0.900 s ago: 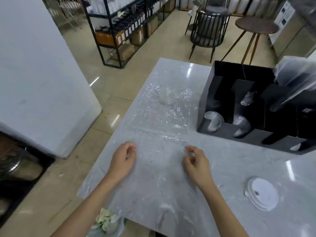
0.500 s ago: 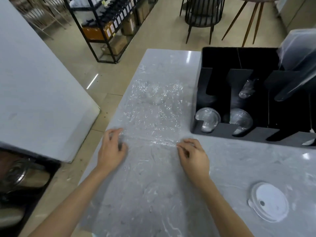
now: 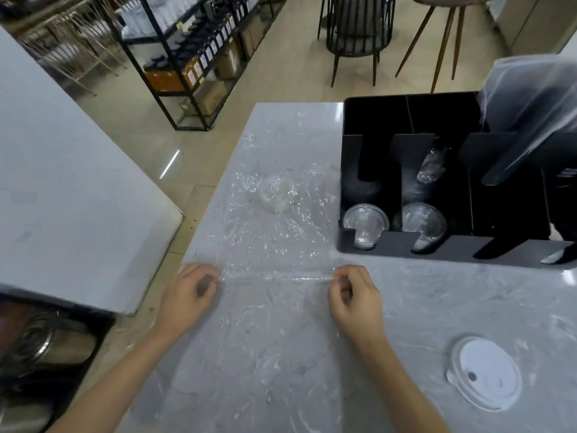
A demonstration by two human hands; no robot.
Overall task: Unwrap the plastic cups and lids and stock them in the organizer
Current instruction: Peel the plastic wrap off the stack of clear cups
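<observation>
**Plastic wrap pulled taut on the counter**

We see the left hand (image 3: 190, 292) and right hand (image 3: 354, 295) each pinching an edge of the clear plastic wrap (image 3: 274, 232), spread flat on the marble counter (image 3: 437, 307). Just beside it, the black organizer (image 3: 390, 245) holds clear cups (image 3: 365, 225). A white lid (image 3: 485, 373) lies near the right forearm.

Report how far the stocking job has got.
Done: clear cups lie in two front slots of the organizer. In hand: the left hand and right hand each pinch the near edge of an empty wrap spread flat on the counter. Left: the white lid lies loose near the right hand, and a sleeve in the organizer's right side is still in plastic.
</observation>
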